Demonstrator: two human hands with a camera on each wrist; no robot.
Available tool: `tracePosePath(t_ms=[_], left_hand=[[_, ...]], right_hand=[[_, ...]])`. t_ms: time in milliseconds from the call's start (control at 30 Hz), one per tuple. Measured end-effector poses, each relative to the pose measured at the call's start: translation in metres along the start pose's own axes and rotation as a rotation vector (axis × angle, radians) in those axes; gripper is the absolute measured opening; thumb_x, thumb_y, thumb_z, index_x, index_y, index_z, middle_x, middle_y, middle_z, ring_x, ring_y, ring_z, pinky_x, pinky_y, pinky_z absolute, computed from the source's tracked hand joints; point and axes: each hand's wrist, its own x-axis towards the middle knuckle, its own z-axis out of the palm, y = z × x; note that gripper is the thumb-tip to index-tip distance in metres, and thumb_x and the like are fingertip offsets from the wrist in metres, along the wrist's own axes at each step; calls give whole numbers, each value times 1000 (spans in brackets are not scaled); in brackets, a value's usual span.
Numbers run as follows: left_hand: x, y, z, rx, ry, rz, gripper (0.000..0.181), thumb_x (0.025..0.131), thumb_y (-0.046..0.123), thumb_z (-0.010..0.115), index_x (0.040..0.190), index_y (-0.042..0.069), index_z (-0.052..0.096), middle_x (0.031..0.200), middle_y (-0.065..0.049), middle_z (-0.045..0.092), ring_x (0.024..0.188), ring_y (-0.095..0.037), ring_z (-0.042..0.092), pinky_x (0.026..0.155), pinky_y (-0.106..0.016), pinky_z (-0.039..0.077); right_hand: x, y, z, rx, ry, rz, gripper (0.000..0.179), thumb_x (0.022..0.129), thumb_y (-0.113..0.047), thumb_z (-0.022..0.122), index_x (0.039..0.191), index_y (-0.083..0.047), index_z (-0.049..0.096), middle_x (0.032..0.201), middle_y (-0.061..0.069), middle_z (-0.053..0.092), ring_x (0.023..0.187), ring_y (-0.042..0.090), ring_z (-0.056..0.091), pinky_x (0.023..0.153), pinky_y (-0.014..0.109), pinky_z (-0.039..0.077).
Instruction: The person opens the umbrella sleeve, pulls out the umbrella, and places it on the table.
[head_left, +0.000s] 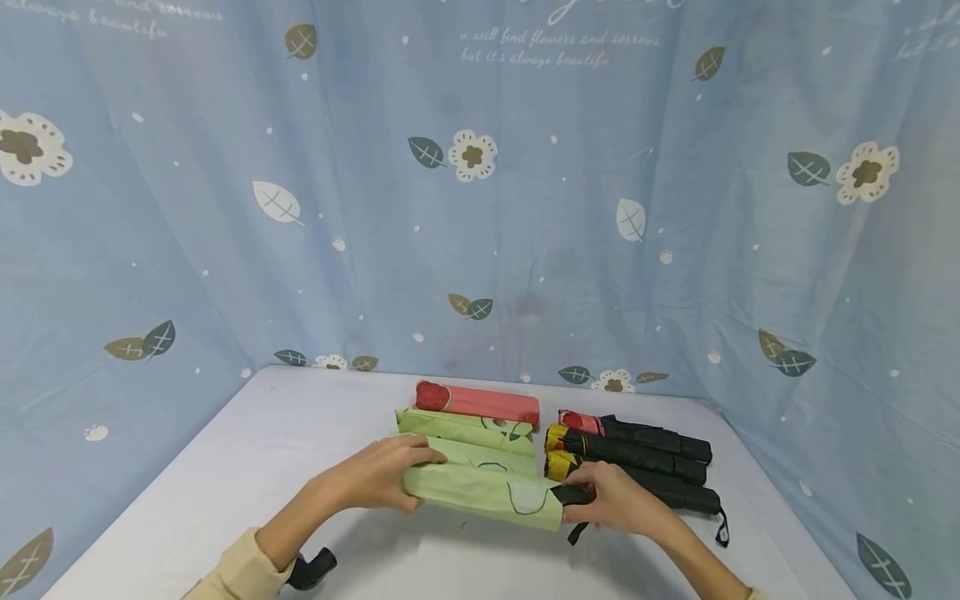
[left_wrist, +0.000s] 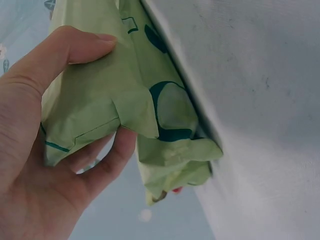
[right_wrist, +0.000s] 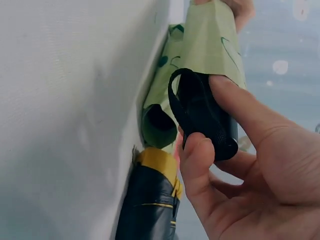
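Note:
Between my two hands is a folded umbrella in a pale green fabric sleeve (head_left: 480,492), slightly tilted and close over the white table. My left hand (head_left: 378,477) grips the sleeve's left end, thumb on top and fingers underneath. At the other end, my right hand (head_left: 615,497) pinches the umbrella's black handle (right_wrist: 227,130), which sticks out of the sleeve's mouth. A black wrist strap (right_wrist: 182,107) loops from the handle. Right behind it lie more green sleeves (head_left: 465,429), one with a dark round opening in the right wrist view.
A red-pink sleeved umbrella (head_left: 491,404) lies at the back. To the right, several folded black umbrellas (head_left: 645,450) with yellow or red ends lie side by side. A small black object (head_left: 311,569) shows beside my left forearm. A blue patterned curtain (head_left: 480,233) surrounds the white table (head_left: 300,433).

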Motion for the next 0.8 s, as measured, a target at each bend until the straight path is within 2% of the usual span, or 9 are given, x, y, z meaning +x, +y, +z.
tracePosePath(t_ms=[100, 200, 333, 467, 633, 800], left_hand=[[0, 0, -1, -7, 0, -5, 56, 73, 28, 79, 126, 25, 64, 106, 12, 60, 85, 0, 48, 73, -23, 43], [-2, -1, -2, -48, -3, -22, 55, 73, 27, 79, 126, 26, 64, 109, 12, 60, 86, -1, 50, 75, -26, 44], [-4, -7, -5, -112, 2, -45, 55, 74, 26, 80, 126, 27, 63, 111, 12, 60, 86, -1, 51, 76, -27, 44], [-5, -15, -4, -166, 20, -21, 52, 75, 24, 79, 125, 25, 64, 107, 12, 59, 85, -1, 50, 75, -24, 43], [-5, -20, 1, -188, 46, 10, 50, 75, 27, 80, 122, 25, 66, 104, 15, 59, 84, 1, 49, 75, -23, 42], [-5, -18, 2, -187, 67, 11, 50, 74, 28, 81, 121, 25, 67, 103, 16, 59, 83, 1, 49, 75, -23, 42]], right_hand=[[-2, 2, -1, 31, 16, -30, 33, 85, -30, 77, 109, -7, 75, 94, 9, 73, 50, 11, 61, 47, 27, 52], [-4, 5, -2, 46, 46, -52, 44, 85, -32, 76, 117, -2, 71, 108, 16, 72, 49, 14, 61, 49, 29, 53], [-7, 6, -3, 27, 85, -19, 55, 85, -37, 75, 123, 0, 67, 112, 17, 69, 51, 21, 62, 51, 28, 54], [-10, 9, -3, -10, 117, 20, 58, 83, -42, 75, 125, -3, 67, 112, 14, 69, 53, 22, 63, 54, 25, 53], [-11, 12, -2, -51, 151, 35, 55, 82, -44, 75, 122, -8, 69, 106, 10, 72, 55, 13, 62, 53, 23, 51], [-9, 11, -1, -144, 138, 35, 50, 82, -47, 75, 118, -12, 71, 103, 2, 72, 68, 0, 54, 54, 21, 47]])
